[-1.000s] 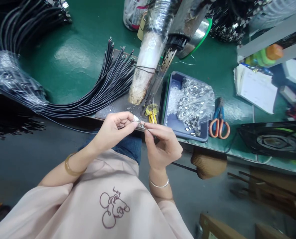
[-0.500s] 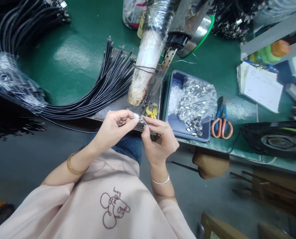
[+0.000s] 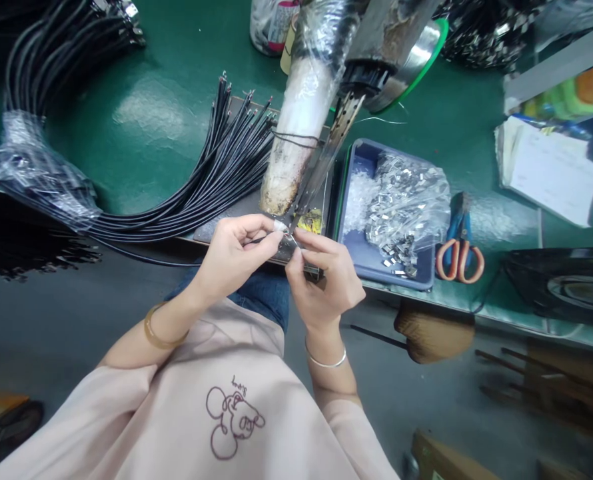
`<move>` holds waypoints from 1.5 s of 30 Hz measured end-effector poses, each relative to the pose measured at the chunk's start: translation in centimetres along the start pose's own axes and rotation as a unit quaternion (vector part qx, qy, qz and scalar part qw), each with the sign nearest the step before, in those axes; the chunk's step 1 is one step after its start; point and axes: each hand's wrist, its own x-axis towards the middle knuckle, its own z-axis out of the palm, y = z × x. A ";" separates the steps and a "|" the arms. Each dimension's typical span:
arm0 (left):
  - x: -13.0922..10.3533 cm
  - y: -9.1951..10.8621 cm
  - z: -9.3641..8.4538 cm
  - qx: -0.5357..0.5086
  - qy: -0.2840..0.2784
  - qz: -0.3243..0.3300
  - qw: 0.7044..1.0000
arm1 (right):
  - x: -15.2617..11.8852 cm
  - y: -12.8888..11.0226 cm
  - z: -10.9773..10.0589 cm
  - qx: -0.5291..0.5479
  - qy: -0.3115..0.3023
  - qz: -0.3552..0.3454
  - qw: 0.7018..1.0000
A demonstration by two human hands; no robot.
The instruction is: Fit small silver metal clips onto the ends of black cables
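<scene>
Near the bench edge, my left hand point(image 3: 236, 257) pinches the end of a black cable, with a small whitish piece at its fingertips. My right hand point(image 3: 326, 277) faces it, thumb and fingers closed on a thin metal piece too small to name. The fingertips of both hands nearly meet just below the soldering iron point(image 3: 326, 157) and the wrapped white tube point(image 3: 296, 133). Behind my left hand a bundle of black cables point(image 3: 176, 207) fans out across the bench. A yellow piece point(image 3: 310, 221) lies beyond the right fingertips.
Right of my hands is a blue tray point(image 3: 344, 200) with bagged metal connectors point(image 3: 409, 207). Orange-handled pliers point(image 3: 459, 250) lie beside it. Farther right are a notepad point(image 3: 551, 173) and a black fan-like device point(image 3: 566, 287). A solder spool point(image 3: 411, 67) stands behind the iron.
The view has shifted slightly, so the bench things appear farther right. The dark cable end now shows between my left fingers. Both hands keep their pinch at nearly the same place.
</scene>
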 end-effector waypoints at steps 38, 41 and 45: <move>0.0 0.5 -0.3 0.043 -0.025 0.003 0.999 | 0.1 -0.4 -0.5 -0.017 -0.024 0.022 0.999; 0.0 0.6 -0.2 0.044 -0.020 0.024 0.999 | 0.3 -0.4 -0.5 -0.020 -0.023 0.023 0.999; -0.2 0.6 -0.1 0.050 -0.018 0.043 0.998 | 0.6 -0.6 -0.5 -0.025 -0.013 0.019 0.999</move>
